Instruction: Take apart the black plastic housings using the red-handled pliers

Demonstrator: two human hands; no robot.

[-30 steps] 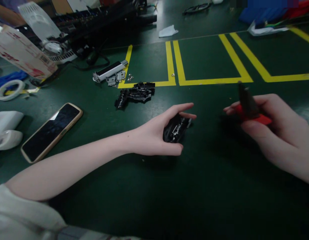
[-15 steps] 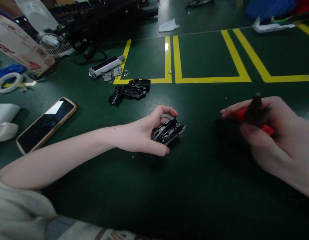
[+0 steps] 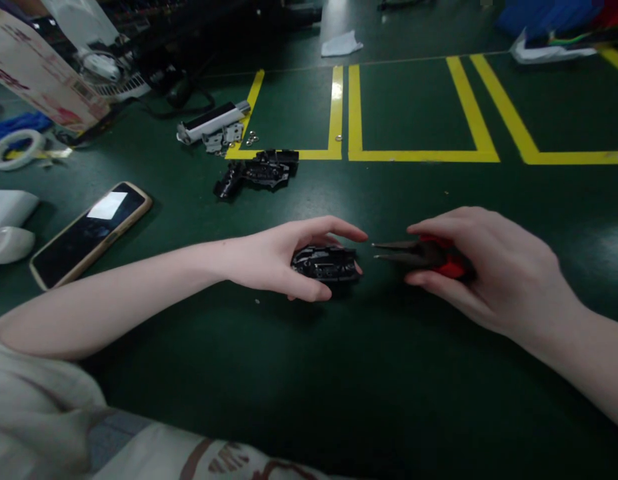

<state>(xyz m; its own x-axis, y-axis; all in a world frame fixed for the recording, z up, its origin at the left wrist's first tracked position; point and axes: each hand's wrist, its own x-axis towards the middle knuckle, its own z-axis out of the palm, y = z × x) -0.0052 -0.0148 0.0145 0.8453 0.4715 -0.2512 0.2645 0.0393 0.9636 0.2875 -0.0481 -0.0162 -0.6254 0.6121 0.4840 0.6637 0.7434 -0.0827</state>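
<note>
My left hand (image 3: 283, 257) is wrapped loosely around a small black moulded part (image 3: 329, 265), thumb on its near side and fingers along its far side. The part's ridged, hollowed face points upward. In my right hand (image 3: 503, 273) are needle-nose pliers (image 3: 423, 257) with red handles. Their dark jaws point left, tips slightly parted, a short gap from the part's right end. Farther off lies a black pistol-shaped piece (image 3: 259, 173) with an open, detailed side; neither hand touches it.
A white-and-black cylindrical piece (image 3: 213, 123), grey metal plates (image 3: 223, 137) and small rings (image 3: 252, 138) lie by the yellow tape (image 3: 423, 156). At left are a phone (image 3: 91, 233), a tape roll (image 3: 17, 149) and a patterned carton (image 3: 43, 73). White scrap (image 3: 341, 45) lies at the back.
My right hand has moved left with the pliers and turned them, so the jaws now point at the black part. My left hand has turned the part to lie nearly level.
</note>
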